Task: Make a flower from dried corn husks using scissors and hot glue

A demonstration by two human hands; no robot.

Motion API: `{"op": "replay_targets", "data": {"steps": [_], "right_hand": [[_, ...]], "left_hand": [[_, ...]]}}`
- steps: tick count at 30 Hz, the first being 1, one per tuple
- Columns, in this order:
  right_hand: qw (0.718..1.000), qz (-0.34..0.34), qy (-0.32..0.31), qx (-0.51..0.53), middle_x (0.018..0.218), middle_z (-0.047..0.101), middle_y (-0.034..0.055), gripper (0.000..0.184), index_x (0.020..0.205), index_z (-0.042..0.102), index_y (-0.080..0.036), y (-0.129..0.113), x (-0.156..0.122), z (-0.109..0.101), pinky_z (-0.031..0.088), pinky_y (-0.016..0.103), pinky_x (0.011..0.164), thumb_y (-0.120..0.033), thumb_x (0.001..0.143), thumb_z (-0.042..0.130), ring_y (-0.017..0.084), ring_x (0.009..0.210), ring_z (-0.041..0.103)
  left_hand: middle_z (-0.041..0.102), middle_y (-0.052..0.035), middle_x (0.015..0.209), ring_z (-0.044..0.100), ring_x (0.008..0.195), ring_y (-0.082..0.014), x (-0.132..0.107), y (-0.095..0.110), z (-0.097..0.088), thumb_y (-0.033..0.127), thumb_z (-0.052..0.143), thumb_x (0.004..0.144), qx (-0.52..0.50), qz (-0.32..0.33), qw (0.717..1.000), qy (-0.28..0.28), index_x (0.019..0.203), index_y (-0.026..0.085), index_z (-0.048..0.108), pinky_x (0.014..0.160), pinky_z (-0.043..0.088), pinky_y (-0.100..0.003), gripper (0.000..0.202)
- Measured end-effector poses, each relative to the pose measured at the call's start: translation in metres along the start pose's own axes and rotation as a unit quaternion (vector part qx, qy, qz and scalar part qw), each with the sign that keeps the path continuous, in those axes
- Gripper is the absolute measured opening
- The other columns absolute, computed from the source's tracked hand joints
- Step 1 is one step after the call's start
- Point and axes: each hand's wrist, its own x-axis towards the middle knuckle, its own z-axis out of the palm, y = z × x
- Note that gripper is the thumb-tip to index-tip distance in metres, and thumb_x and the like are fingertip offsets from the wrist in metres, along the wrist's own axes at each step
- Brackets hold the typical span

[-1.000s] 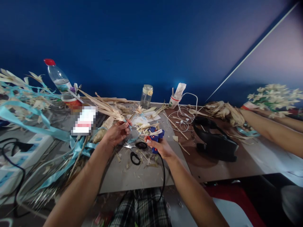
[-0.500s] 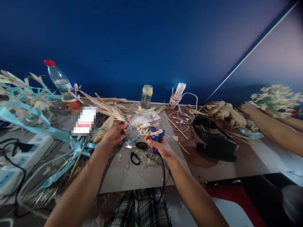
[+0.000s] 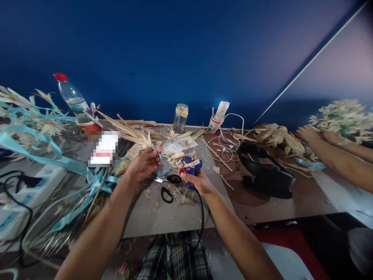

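Observation:
My left hand point(image 3: 145, 164) is pinched on a dried-husk flower point(image 3: 149, 140) at its light-blue wrapped end, just above the table. My right hand point(image 3: 199, 182) grips a blue hot glue gun point(image 3: 192, 166), whose black cord runs down over the table's front edge. Dried husk scraps point(image 3: 176, 158) lie beside the gun's front and partly overlap it; whether they touch it I cannot tell. Below and between my hands lie scissors point(image 3: 173, 179) with black handles. Their blades are partly hidden by scraps.
To the left are light-blue ribbon point(image 3: 72, 166), a white power strip point(image 3: 32, 200), a lit phone point(image 3: 104, 149) and a tilted bottle point(image 3: 71, 95). A glass jar point(image 3: 180, 118) stands behind. Rightward lie a black headset point(image 3: 266, 175) and another person's hands point(image 3: 310, 134) by pale flowers.
My left fingers have shifted slightly around the flower's wrapped end. My right hand and the glue gun stay almost still. The other person's hands have moved a little by the pale flowers.

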Motion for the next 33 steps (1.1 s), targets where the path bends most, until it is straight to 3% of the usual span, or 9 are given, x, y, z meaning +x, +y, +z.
{"op": "replay_targets", "data": {"steps": [15,23,33], "right_hand": [[1.0,-0.003,-0.002,-0.012,0.076,0.062,0.0007,0.033,0.08,0.068,-0.018,-0.003,-0.001,0.001,0.043,0.029,0.066,-0.043,0.061,0.078,0.012,0.064,0.049],[1.0,0.012,0.001,-0.013,0.077,0.063,0.0009,0.035,0.082,0.067,-0.018,-0.001,-0.001,0.001,0.042,0.028,0.065,-0.043,0.061,0.079,0.011,0.064,0.049],[0.999,0.002,0.007,-0.035,0.081,0.065,0.0023,0.036,0.085,0.068,-0.018,0.001,-0.001,0.0,0.044,0.03,0.069,-0.044,0.062,0.078,0.014,0.071,0.054]], "left_hand": [[0.063,-0.0032,0.076,0.057,0.063,-0.0107,0.004,-0.003,-0.007,0.008,0.072,0.065,0.014,0.004,1.0,0.017,0.076,0.013,0.064,0.058,0.05,-0.024,0.015],[0.062,-0.0025,0.074,0.057,0.063,-0.0101,0.01,-0.006,-0.009,0.007,0.068,0.069,-0.013,0.022,0.997,0.079,0.077,0.013,0.065,0.062,0.051,-0.024,0.01],[0.064,-0.0035,0.073,0.06,0.07,-0.0119,0.012,-0.009,-0.011,0.006,0.069,0.067,-0.01,0.035,0.998,0.057,0.075,0.012,0.066,0.07,0.05,-0.024,0.01]]}}
